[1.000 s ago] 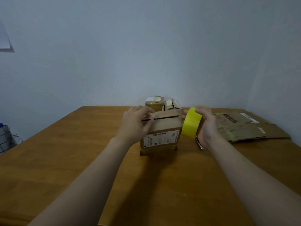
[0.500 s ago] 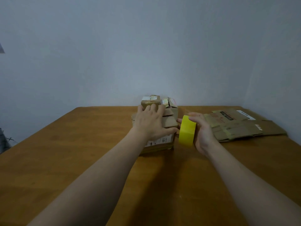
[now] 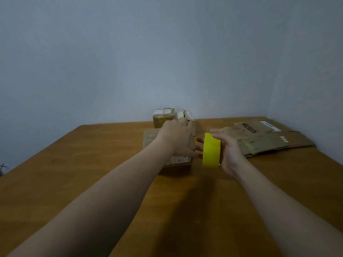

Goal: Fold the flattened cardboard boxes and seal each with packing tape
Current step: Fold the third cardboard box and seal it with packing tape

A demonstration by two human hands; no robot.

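Note:
A small folded cardboard box [image 3: 150,138] stands in the middle of the wooden table [image 3: 78,175]. My left hand [image 3: 178,140] lies flat over its top flaps and presses them down, hiding most of the top. Just right of the box, my right hand [image 3: 230,153] grips a yellow roll of packing tape [image 3: 211,150] held upright on edge, fingers curled around it. The roll is close to the box's right side.
Two more small boxes [image 3: 164,117] with white labels stand behind, against the wall. Flattened cardboard boxes [image 3: 263,140] lie at the back right of the table. The wall corner is at the right. The near half of the table holds only my forearms.
My left hand moved from the box's near left edge onto its top, flattening the flaps. My right hand brought the tape roll nearer the box and turned it upright.

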